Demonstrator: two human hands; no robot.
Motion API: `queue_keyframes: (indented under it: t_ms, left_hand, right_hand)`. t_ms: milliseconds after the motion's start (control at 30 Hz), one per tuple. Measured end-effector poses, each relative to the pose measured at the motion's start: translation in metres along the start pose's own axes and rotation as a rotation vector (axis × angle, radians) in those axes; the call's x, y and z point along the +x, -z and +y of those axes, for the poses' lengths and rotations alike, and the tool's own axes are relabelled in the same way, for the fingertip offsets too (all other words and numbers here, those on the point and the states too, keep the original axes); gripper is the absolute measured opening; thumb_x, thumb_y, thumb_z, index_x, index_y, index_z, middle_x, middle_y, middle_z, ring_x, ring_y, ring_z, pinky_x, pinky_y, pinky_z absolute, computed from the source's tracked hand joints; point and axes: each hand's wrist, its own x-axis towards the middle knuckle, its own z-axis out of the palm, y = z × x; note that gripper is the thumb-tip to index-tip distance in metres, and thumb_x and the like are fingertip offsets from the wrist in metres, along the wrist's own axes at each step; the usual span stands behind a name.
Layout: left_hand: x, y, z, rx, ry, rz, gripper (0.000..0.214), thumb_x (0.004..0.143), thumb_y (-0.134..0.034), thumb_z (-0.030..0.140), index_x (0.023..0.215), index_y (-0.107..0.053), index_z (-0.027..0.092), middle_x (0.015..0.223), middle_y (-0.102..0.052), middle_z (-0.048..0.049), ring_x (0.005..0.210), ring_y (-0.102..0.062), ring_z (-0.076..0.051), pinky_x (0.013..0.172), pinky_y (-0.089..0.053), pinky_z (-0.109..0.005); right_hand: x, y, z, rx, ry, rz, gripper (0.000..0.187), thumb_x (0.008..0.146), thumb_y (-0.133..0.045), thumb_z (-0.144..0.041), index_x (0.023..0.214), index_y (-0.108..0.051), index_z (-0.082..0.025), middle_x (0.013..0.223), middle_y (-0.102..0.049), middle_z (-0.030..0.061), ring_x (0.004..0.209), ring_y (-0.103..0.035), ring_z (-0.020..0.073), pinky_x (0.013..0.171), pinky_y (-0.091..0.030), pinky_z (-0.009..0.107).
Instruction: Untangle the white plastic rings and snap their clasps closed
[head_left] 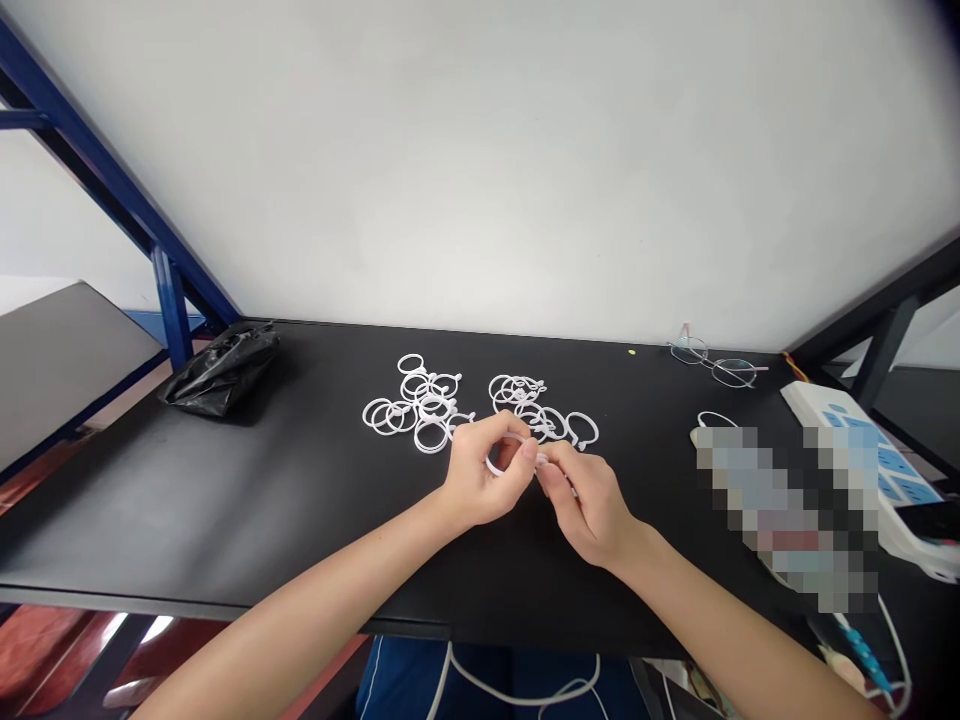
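Note:
A white plastic curtain ring (pixel 492 466) is held over the black table. My left hand (pixel 480 480) is closed round it, thumb and forefinger pinching its side. With its fingertips pressed together, my right hand (pixel 596 505) grips the ring's small end piece right beside my left thumb. My fingers hide most of that joint. Just beyond my hands lie two loose groups of similar white rings: a left group (pixel 435 410) and a right group (pixel 551 420), each with small knobs or eyelets. My left hand partly covers the nearest ring of the left group.
A crumpled black plastic bag (pixel 225 370) lies at the table's left back corner. Eyeglasses (pixel 731 372) rest near the wall at right. A blurred-out phone-like object (pixel 780 520) and a white power strip (pixel 885 465) with cables occupy the right side. Blue metal posts (pixel 171 310) frame the left.

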Motion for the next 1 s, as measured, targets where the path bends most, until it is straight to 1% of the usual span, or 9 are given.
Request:
queue_keyframes:
  t_ms: [200,400,667,1000]
  left_hand:
    - [0.002,0.0018,0.0018,0.067,-0.009,0.018,0.03,0.09,-0.046,0.029,0.064,-0.05,0.015,0.051,-0.043,0.004,0.046,-0.034,-0.006,0.045,-0.029,-0.02]
    - [0.0026,0.0038,0.0041,0.081,-0.035,0.009,0.03,0.089,-0.046,0.026,0.061,-0.048,0.015,0.049,-0.04,0.0045,0.045,-0.031,-0.006,0.044,-0.027,-0.02]
    - [0.0032,0.0055,0.0062,0.074,-0.056,-0.01,0.03,0.087,-0.045,0.024,0.059,-0.047,0.016,0.048,-0.038,0.0048,0.043,-0.028,-0.005,0.043,-0.025,-0.021]
    - [0.004,0.0063,0.006,0.07,-0.07,-0.022,0.031,0.087,-0.044,0.023,0.057,-0.045,0.016,0.047,-0.034,0.0052,0.043,-0.027,-0.005,0.043,-0.024,-0.021]
  right_hand:
    - [-0.0018,-0.0013,0.0028,-0.076,-0.001,0.023,0.024,0.097,-0.033,-0.016,0.074,-0.036,-0.023,0.056,-0.037,-0.0049,0.044,-0.034,0.0097,0.046,-0.029,0.025]
    - [-0.0006,-0.0008,0.0018,-0.079,0.035,-0.007,0.023,0.097,-0.034,-0.015,0.075,-0.037,-0.023,0.056,-0.037,-0.0048,0.045,-0.034,0.0107,0.047,-0.028,0.026]
    - [-0.0022,-0.002,0.002,-0.058,0.063,-0.019,0.021,0.095,-0.037,-0.014,0.076,-0.042,-0.022,0.056,-0.041,-0.0037,0.046,-0.037,0.0115,0.048,-0.029,0.026]
    - [-0.0022,-0.0016,0.0017,-0.093,0.102,-0.033,0.021,0.095,-0.036,-0.012,0.077,-0.037,-0.023,0.058,-0.04,-0.0039,0.047,-0.038,0.0115,0.048,-0.029,0.026]
